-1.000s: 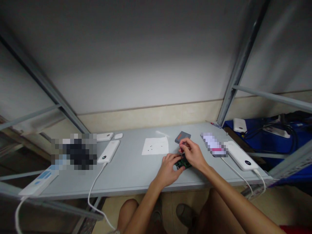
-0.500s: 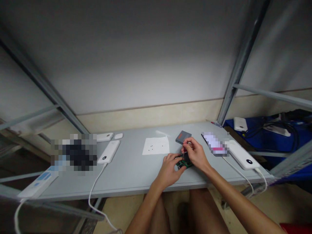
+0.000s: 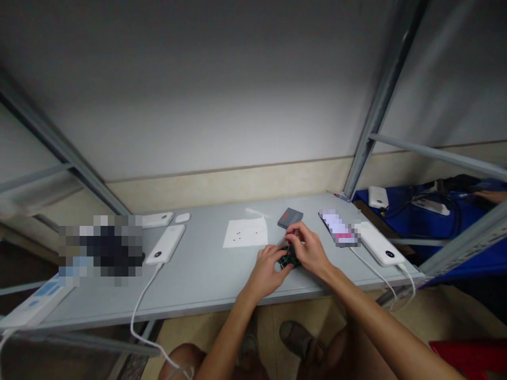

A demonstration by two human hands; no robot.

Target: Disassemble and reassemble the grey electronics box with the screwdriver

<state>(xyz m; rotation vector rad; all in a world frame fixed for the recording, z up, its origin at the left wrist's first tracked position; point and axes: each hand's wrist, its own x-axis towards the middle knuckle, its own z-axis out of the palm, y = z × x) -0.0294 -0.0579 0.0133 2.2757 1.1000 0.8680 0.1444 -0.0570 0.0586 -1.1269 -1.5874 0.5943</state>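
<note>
A small green circuit board (image 3: pixel 290 259) lies on the grey tabletop near its front edge. My left hand (image 3: pixel 267 269) grips the board from the left, thumb at its near edge and fingers at the far side. Above the board, my right hand (image 3: pixel 309 248) is closed in a pinch on a slim reddish screwdriver (image 3: pixel 292 233), its tip pointing down at the board. The fingers hide most of the tool and part of the board. Left of the hands, a white sheet of paper (image 3: pixel 246 240) carries several tiny dark screws. A dark grey box (image 3: pixel 290 217) sits just beyond my right hand.
To the right lie a phone (image 3: pixel 336 227) and a white power bank (image 3: pixel 378 244) with a cable. Another white power bank (image 3: pixel 166 244), a small white case (image 3: pixel 182 217) and a power strip (image 3: pixel 39 303) are on the left. Metal posts (image 3: pixel 368 121) frame the tabletop.
The whole view has shifted, so the tabletop items appear further left. Both hands stay at the board, the right still holding the screwdriver over it. My legs have moved apart below the table.
</note>
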